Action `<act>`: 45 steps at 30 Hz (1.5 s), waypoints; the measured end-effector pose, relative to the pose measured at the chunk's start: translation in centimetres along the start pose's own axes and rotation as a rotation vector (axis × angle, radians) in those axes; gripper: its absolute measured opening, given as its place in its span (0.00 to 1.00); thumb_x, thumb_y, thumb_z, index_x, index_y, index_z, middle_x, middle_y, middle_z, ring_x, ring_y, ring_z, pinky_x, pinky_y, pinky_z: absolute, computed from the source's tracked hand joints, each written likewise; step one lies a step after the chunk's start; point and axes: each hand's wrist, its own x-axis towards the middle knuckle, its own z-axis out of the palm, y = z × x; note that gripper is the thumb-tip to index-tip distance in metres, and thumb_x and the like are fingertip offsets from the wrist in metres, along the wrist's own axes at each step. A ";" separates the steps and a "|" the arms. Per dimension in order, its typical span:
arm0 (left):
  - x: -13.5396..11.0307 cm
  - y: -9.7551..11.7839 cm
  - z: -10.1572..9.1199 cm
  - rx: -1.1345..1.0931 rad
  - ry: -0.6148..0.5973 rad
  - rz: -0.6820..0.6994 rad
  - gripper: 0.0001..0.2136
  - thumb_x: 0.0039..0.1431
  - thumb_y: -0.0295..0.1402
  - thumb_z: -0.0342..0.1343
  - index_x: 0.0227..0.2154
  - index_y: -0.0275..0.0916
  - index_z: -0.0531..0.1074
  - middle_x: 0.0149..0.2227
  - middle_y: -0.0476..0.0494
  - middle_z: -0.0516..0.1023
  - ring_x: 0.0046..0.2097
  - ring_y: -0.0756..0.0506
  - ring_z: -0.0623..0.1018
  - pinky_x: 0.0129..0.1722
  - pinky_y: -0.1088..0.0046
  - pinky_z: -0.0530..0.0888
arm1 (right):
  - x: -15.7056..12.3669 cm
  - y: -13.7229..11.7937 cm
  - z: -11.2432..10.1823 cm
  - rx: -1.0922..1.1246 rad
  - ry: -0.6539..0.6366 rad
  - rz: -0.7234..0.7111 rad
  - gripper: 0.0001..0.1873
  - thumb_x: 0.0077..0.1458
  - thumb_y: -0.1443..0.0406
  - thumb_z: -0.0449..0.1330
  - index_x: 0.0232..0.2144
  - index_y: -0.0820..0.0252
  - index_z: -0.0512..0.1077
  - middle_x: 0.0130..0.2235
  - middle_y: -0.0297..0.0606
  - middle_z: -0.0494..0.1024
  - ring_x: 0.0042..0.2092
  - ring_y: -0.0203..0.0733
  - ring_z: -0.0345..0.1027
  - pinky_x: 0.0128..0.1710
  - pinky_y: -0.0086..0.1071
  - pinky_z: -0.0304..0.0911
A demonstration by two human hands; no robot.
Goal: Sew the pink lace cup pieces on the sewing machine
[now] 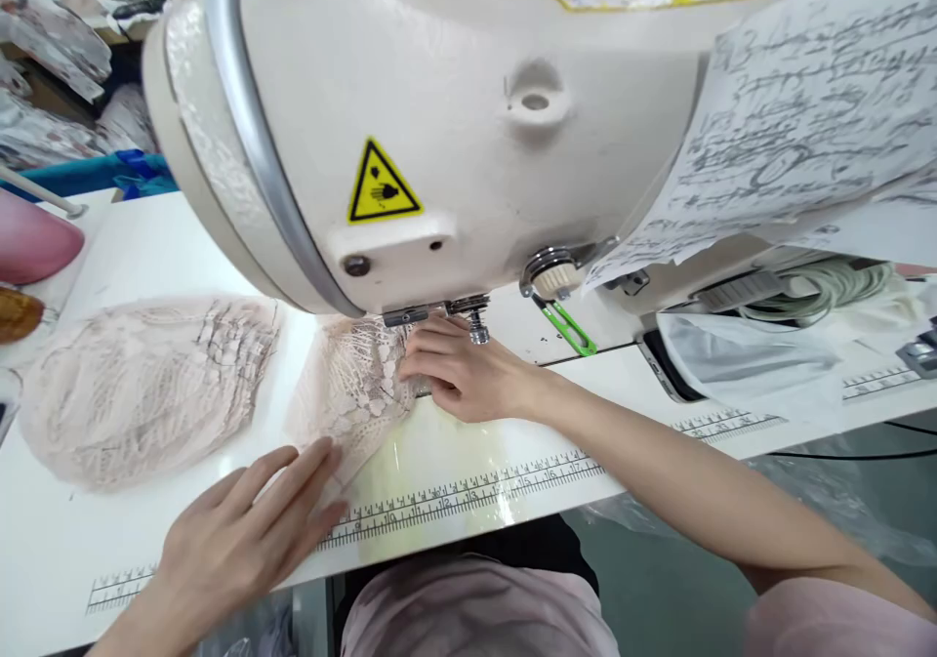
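Note:
A pale pink lace piece [362, 374] with dark patterning lies under the head of a white sewing machine [468, 130]. My right hand [468, 369] is at its right edge, close to the needle area, fingers curled and closed on the lace. The needle and presser foot are hidden behind the machine head and my hand. My left hand [253, 520] rests near the lower left corner of the lace, fingers stretched out and touching its edge. A second lace piece [146, 393], rounded and rumpled, lies apart on the table to the left.
A printed ruler [468, 496] runs along the table's front edge. Right of the machine lie a phone [670, 369], white cloth [747, 359] and coiled cord [827, 291]. A green thread snipper-like tool [567, 325] hangs on the machine. Handwritten paper [791, 120] covers its right side.

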 end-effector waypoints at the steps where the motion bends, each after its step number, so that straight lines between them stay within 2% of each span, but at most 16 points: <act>1: -0.3 0.3 -0.2 -0.010 -0.011 -0.055 0.14 0.61 0.30 0.58 0.49 0.37 0.71 0.49 0.43 0.79 0.43 0.42 0.78 0.39 0.66 0.72 | 0.0 -0.1 0.0 0.012 0.000 0.003 0.15 0.53 0.76 0.50 0.38 0.58 0.70 0.39 0.35 0.73 0.45 0.42 0.62 0.47 0.39 0.58; 3: -0.1 0.6 -0.8 -0.102 -0.035 -0.183 0.13 0.64 0.26 0.53 0.51 0.36 0.69 0.53 0.41 0.76 0.46 0.44 0.78 0.39 0.70 0.73 | 0.0 -0.4 0.0 0.022 0.016 0.016 0.12 0.55 0.75 0.52 0.37 0.58 0.71 0.37 0.33 0.74 0.44 0.41 0.62 0.47 0.39 0.59; 6: 1.7 -0.2 -1.6 -0.210 -0.019 -0.291 0.13 0.69 0.32 0.44 0.52 0.34 0.67 0.53 0.38 0.75 0.43 0.46 0.79 0.33 0.72 0.73 | 0.0 -0.5 0.0 0.033 0.088 0.008 0.07 0.60 0.69 0.56 0.35 0.57 0.74 0.34 0.32 0.74 0.42 0.39 0.64 0.47 0.39 0.62; 10: 5.6 -2.2 -1.0 -0.152 -0.015 -0.101 0.12 0.68 0.36 0.45 0.43 0.35 0.69 0.35 0.41 0.79 0.33 0.44 0.78 0.28 0.68 0.70 | 0.0 -0.4 -0.3 0.052 0.133 -0.040 0.06 0.61 0.66 0.60 0.32 0.57 0.76 0.35 0.33 0.75 0.43 0.39 0.66 0.44 0.38 0.65; 12: 7.6 -2.9 0.1 -0.114 -0.016 -0.009 0.10 0.64 0.28 0.45 0.43 0.34 0.69 0.32 0.43 0.78 0.31 0.44 0.76 0.29 0.67 0.69 | 0.1 -0.5 -0.6 0.058 0.119 -0.046 0.05 0.61 0.67 0.60 0.32 0.59 0.76 0.37 0.35 0.76 0.46 0.40 0.66 0.43 0.37 0.66; 14: 9.1 -3.3 1.3 -0.081 0.009 0.052 0.15 0.57 0.18 0.43 0.42 0.35 0.71 0.28 0.47 0.76 0.27 0.46 0.74 0.29 0.67 0.66 | 0.3 -0.7 -1.1 0.060 0.074 -0.035 0.06 0.61 0.68 0.59 0.32 0.60 0.76 0.38 0.35 0.77 0.47 0.40 0.66 0.43 0.36 0.66; 17: 10.2 -3.4 2.7 -0.045 0.111 0.077 0.17 0.51 0.13 0.43 0.32 0.39 0.72 0.20 0.54 0.70 0.21 0.50 0.68 0.29 0.68 0.63 | 0.7 -1.1 -2.1 0.012 -0.031 0.010 0.05 0.61 0.69 0.58 0.35 0.61 0.75 0.40 0.36 0.77 0.48 0.39 0.67 0.40 0.33 0.66; 20: 10.0 -3.4 3.3 -0.042 0.181 0.059 0.18 0.51 0.13 0.43 0.31 0.39 0.73 0.18 0.55 0.67 0.21 0.50 0.66 0.31 0.68 0.62 | 1.1 -1.2 -2.5 -0.166 -0.099 0.049 0.11 0.60 0.66 0.58 0.45 0.62 0.72 0.47 0.40 0.76 0.45 0.39 0.67 0.31 0.31 0.64; 23: 9.5 -3.4 3.5 -0.079 0.184 0.031 0.18 0.50 0.13 0.43 0.32 0.39 0.73 0.20 0.55 0.70 0.21 0.50 0.67 0.32 0.67 0.62 | 0.9 -0.6 -1.9 -0.323 -0.069 -0.003 0.13 0.62 0.64 0.56 0.47 0.63 0.71 0.49 0.41 0.75 0.43 0.39 0.68 0.30 0.31 0.63; 25: 9.3 -3.4 3.5 -0.109 0.175 0.012 0.18 0.50 0.14 0.43 0.32 0.40 0.73 0.21 0.54 0.73 0.22 0.50 0.68 0.32 0.66 0.63 | 0.6 -0.2 -1.3 -0.369 -0.028 -0.051 0.09 0.64 0.68 0.54 0.44 0.60 0.72 0.47 0.38 0.77 0.43 0.37 0.68 0.35 0.32 0.65; 27: 9.3 -3.4 3.6 -0.124 0.175 -0.006 0.17 0.52 0.16 0.44 0.33 0.41 0.73 0.25 0.53 0.76 0.25 0.49 0.71 0.33 0.65 0.64 | 0.2 -0.1 -0.9 -0.405 0.009 -0.072 0.11 0.62 0.73 0.53 0.41 0.58 0.73 0.45 0.34 0.78 0.44 0.35 0.69 0.39 0.32 0.65; 30: 9.4 -3.2 4.2 -0.171 0.206 -0.025 0.13 0.56 0.20 0.47 0.37 0.39 0.74 0.39 0.45 0.81 0.40 0.43 0.78 0.42 0.61 0.69 | -0.1 -0.4 -0.9 -0.446 0.082 -0.078 0.11 0.59 0.77 0.55 0.36 0.58 0.73 0.39 0.31 0.79 0.43 0.34 0.70 0.37 0.31 0.64; 33: 9.6 -2.8 5.2 -0.227 0.194 -0.008 0.14 0.62 0.26 0.49 0.48 0.34 0.72 0.53 0.38 0.77 0.54 0.40 0.75 0.54 0.59 0.69 | 0.1 -0.7 -1.2 -0.491 0.140 -0.088 0.10 0.58 0.77 0.56 0.33 0.59 0.73 0.35 0.29 0.79 0.40 0.33 0.70 0.31 0.30 0.60; 37: 9.4 -2.5 6.6 -0.228 0.109 -0.007 0.21 0.65 0.31 0.47 0.60 0.29 0.63 0.56 0.35 0.74 0.55 0.40 0.75 0.56 0.60 0.69 | 0.2 -0.6 -0.9 -0.497 0.160 -0.095 0.14 0.59 0.77 0.54 0.32 0.56 0.74 0.32 0.26 0.79 0.36 0.32 0.70 0.32 0.30 0.61; 42: 8.9 -3.1 7.2 -0.295 0.075 -0.030 0.24 0.66 0.35 0.46 0.64 0.37 0.60 0.59 0.39 0.72 0.55 0.40 0.76 0.55 0.59 0.70 | 0.1 -0.1 0.0 -0.423 0.133 -0.133 0.09 0.60 0.75 0.57 0.33 0.59 0.73 0.33 0.30 0.78 0.41 0.34 0.71 0.38 0.29 0.66; 45: 8.7 -3.7 7.2 -0.324 0.043 -0.022 0.25 0.65 0.37 0.47 0.64 0.38 0.60 0.59 0.39 0.71 0.54 0.38 0.76 0.54 0.58 0.71 | 0.1 -0.1 0.3 -0.417 0.135 -0.145 0.07 0.59 0.74 0.57 0.32 0.60 0.72 0.33 0.31 0.77 0.41 0.34 0.70 0.39 0.29 0.67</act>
